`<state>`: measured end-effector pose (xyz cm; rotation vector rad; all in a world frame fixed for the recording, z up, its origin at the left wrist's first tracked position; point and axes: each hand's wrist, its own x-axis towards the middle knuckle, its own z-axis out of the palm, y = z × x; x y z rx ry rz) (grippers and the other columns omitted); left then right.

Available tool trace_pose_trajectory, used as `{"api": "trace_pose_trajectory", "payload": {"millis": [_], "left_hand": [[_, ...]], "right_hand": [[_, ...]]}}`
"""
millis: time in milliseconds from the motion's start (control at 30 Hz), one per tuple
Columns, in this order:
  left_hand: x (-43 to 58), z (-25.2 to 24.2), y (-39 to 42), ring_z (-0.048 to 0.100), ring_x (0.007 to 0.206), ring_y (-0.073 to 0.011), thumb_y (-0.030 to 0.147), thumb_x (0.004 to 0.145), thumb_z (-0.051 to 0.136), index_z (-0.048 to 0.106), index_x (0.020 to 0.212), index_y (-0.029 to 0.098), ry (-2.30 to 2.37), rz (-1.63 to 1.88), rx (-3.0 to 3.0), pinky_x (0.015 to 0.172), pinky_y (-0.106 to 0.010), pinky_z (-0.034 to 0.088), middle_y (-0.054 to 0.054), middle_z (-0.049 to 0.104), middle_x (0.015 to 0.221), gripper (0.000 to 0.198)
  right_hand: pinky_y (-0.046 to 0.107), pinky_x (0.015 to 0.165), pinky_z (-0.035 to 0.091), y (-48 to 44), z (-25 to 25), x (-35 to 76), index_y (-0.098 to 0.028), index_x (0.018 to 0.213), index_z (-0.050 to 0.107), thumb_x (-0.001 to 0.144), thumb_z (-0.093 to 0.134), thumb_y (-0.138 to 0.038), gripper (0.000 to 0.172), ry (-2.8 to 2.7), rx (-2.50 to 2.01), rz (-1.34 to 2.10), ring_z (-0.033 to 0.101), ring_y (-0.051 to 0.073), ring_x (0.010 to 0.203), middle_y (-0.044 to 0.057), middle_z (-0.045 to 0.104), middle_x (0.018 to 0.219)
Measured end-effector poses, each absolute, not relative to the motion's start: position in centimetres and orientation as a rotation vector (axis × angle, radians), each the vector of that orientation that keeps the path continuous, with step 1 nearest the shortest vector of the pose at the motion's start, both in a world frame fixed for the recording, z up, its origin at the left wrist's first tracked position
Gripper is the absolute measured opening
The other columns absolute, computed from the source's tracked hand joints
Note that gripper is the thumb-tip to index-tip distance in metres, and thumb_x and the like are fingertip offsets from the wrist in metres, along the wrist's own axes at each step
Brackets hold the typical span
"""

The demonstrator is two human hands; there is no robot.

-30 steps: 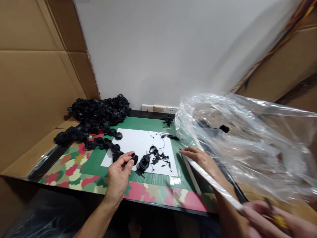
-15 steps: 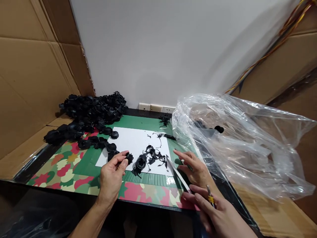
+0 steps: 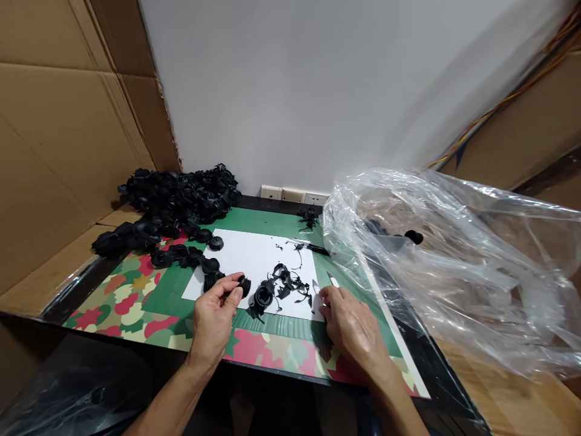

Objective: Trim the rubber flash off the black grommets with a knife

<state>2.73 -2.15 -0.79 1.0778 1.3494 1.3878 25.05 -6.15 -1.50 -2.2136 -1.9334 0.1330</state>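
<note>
My left hand [image 3: 214, 316] is closed in a pinch on a small black ribbed rubber part [image 3: 244, 284], held just above the white paper sheet [image 3: 254, 257]. My right hand [image 3: 351, 326] rests on the green mat [image 3: 276, 223] at the paper's right edge. Its fingers are curled round a small bladed tool [image 3: 330, 280] whose pale tips stick out ahead of them. Between the hands lie another black rubber part [image 3: 262, 298] and black trimmings [image 3: 288, 281].
A big heap of black rubber parts [image 3: 177, 200] fills the back left, against cardboard walls [image 3: 68, 151]. A large crumpled clear plastic bag [image 3: 445, 260] covers the right side. A white socket strip [image 3: 293, 195] runs along the wall. A camouflage-print cover [image 3: 131, 303] spans the table front.
Another hand holding a yellow-marked tool at the bottom right has left the view. My right hand moved left to the paper's edge and closed on the bladed tool. My left hand kept its part.
</note>
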Motion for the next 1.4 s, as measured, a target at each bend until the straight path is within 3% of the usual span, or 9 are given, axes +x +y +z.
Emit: {"api": "trace_pose_trajectory", "payload": {"millis": [133,300,433,567,733,833,1000,1133,1400], "left_hand": [[2.8,-0.5,-2.4,0.047,0.047,-0.0062,0.033,0.06,0.072,0.07,0.068,0.014,1.36,1.357,1.071,0.041,-0.02,0.041,-0.014,0.072,0.103,0.021],[2.7,-0.6,-2.8,0.052,0.046,-0.0061,0.032,0.062,0.071,0.067,0.067,0.013,1.325,1.354,1.053,0.04,-0.02,0.043,-0.014,0.07,0.105,0.02],[2.9,-0.8,-3.0,0.063,0.055,-0.0126,0.034,0.062,0.071,0.065,0.071,0.013,1.304,1.357,1.052,0.039,-0.02,0.044,-0.013,0.065,0.105,0.024],[3.0,-0.8,-3.3,0.056,0.043,-0.0093,0.038,0.066,0.069,0.063,0.078,0.013,1.362,1.279,1.046,0.038,-0.019,0.042,-0.007,0.069,0.073,0.028],[2.8,-0.7,-3.5,0.042,0.032,-0.0078,0.041,0.07,0.065,0.062,0.085,0.013,1.384,1.178,1.062,0.034,-0.018,0.034,0.002,0.057,0.039,0.032],[2.8,-0.7,-3.5,0.042,0.033,-0.0069,0.037,0.068,0.068,0.062,0.08,0.014,1.379,1.205,1.125,0.035,-0.017,0.033,0.002,0.059,0.041,0.027],[2.9,-0.4,-3.7,0.049,0.037,-0.0083,0.032,0.07,0.066,0.06,0.075,0.016,1.358,1.207,1.239,0.037,-0.017,0.034,0.002,0.06,0.045,0.019],[3.1,-0.3,-3.7,0.052,0.039,-0.0086,0.03,0.07,0.065,0.057,0.07,0.016,1.33,1.212,1.289,0.038,-0.018,0.036,0.003,0.058,0.05,0.016],[3.4,-0.4,-3.6,0.055,0.045,-0.0068,0.028,0.072,0.064,0.059,0.069,0.016,1.241,1.285,1.351,0.042,-0.018,0.04,0.003,0.055,0.07,0.014]], "right_hand": [[0.029,0.063,0.036,-6.7,-0.8,23.4,-0.015,0.105,0.061,0.082,0.045,-0.007,0.028,-1.879,-2.377,0.2,0.062,0.023,0.08,0.011,0.065,0.093],[0.028,0.053,0.033,-7.3,-1.6,23.7,-0.018,0.088,0.063,0.083,0.043,-0.011,0.022,-1.732,-2.365,0.242,0.06,0.021,0.067,0.01,0.063,0.087],[0.029,0.052,0.04,-7.4,-1.8,24.8,-0.02,0.107,0.062,0.081,0.05,-0.024,0.029,-1.305,-1.914,0.393,0.057,0.018,0.058,0.007,0.066,0.085],[0.031,0.061,0.047,-7.5,-0.8,24.1,-0.02,0.099,0.069,0.075,0.066,-0.039,0.03,-1.006,-1.312,0.827,0.062,0.02,0.075,0.008,0.069,0.091],[0.027,0.054,0.043,-6.9,0.0,20.7,-0.023,0.094,0.07,0.067,0.079,-0.034,0.031,-0.741,-0.838,1.193,0.056,0.013,0.06,0.001,0.062,0.073],[0.025,0.054,0.041,-6.4,-0.5,19.0,-0.022,0.088,0.071,0.071,0.077,-0.037,0.024,-0.709,-0.806,1.145,0.053,0.011,0.056,-0.002,0.057,0.062],[0.03,0.054,0.045,-5.8,-1.1,17.7,-0.018,0.094,0.072,0.082,0.062,-0.05,0.035,-0.817,-0.883,1.052,0.053,0.012,0.05,-0.001,0.059,0.059],[0.027,0.052,0.045,-5.6,-0.6,17.5,-0.02,0.086,0.073,0.079,0.069,-0.042,0.024,-0.932,-0.918,1.018,0.054,0.012,0.049,-0.002,0.058,0.053],[0.028,0.053,0.054,-5.2,-0.6,16.9,-0.021,0.085,0.072,0.085,0.061,-0.04,0.022,-1.096,-0.808,1.008,0.061,0.011,0.052,0.006,0.069,0.092]]}}
